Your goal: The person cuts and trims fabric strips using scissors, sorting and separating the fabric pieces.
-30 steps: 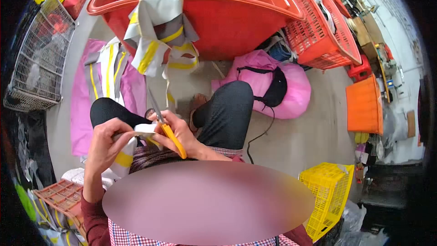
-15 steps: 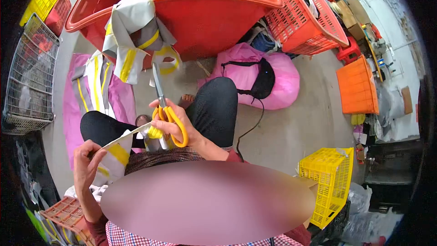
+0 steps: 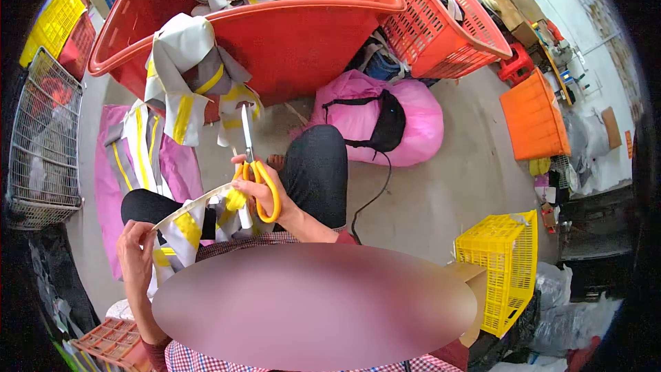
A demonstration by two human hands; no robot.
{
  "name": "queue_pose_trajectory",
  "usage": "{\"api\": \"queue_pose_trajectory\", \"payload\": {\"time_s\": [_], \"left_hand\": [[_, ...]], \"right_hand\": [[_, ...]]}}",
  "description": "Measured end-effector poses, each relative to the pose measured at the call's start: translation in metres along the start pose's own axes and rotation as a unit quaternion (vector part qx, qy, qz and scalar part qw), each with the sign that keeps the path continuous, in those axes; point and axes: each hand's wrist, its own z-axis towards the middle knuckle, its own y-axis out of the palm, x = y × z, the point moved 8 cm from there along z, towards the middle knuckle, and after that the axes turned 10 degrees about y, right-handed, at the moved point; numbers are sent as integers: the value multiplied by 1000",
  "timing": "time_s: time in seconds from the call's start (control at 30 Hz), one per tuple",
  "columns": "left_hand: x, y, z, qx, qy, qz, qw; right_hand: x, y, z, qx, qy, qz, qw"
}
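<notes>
My left hand (image 3: 137, 240) pinches one end of a white fabric strip (image 3: 186, 224) with yellow and grey bands. The strip's upper edge runs across my lap to my right hand (image 3: 265, 200), whose fingers also seem to hold that edge. Yellow-handled scissors (image 3: 248, 139) are gripped in my right hand, blades pointing up and away from me. The blades look closed and sit apart from the strip. More striped fabric (image 3: 180, 62) hangs over the rim of the large red tub (image 3: 296, 45) in front of me.
Striped pieces (image 3: 138, 145) lie on a pink sheet at the left, beside a wire basket (image 3: 45, 145). A pink bundle (image 3: 420, 120) with a black strap rests ahead. Yellow (image 3: 496, 269), orange (image 3: 533, 117) and red crates (image 3: 441, 34) stand at the right.
My view has shifted slightly. The scissors have turned a little more upright, and the strip between my hands hangs more open. Both hands keep their holds.
</notes>
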Motion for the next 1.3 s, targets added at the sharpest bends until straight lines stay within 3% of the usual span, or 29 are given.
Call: {"api": "queue_pose_trajectory", "payload": {"time_s": [0.1,0.23,0.3,0.43,0.57,0.63,0.7,0.8,0.9,0.97,1.03,1.17,1.3], "left_hand": [[-19,12,-4,-14,-33,-73,997],[-4,27,8,-157,-110,-318,929],[8,31,23,-148,-39,-361,920],[29,32,42,-131,-15,-459,879],[19,35,39,-134,-42,-447,884],[16,41,37,-114,-70,-529,838],[13,49,33,-119,-93,-525,838],[16,62,29,-122,-110,-593,788],[23,61,27,-135,-91,-576,801],[19,59,24,-138,-94,-567,806],[7,52,21,-106,-80,-526,840],[-21,44,4,-86,-111,-493,858],[-40,40,-14,-62,-157,-478,862]], "right_hand": [[7,-9,5,18,1,2,1000],[15,-27,12,60,7,65,996],[14,-42,23,80,-17,16,997],[-23,-38,26,116,-42,49,991],[-40,-33,34,126,-73,68,987],[-46,-31,39,134,-80,40,987],[-55,-25,43,135,-87,52,986],[-76,-17,45,162,-101,20,981],[-76,-18,48,168,-119,18,979],[-77,-16,47,169,-139,-54,974],[-68,-11,45,165,-120,-58,977],[-48,4,47,132,-138,-107,976],[-50,28,45,107,-62,-94,988]]}}
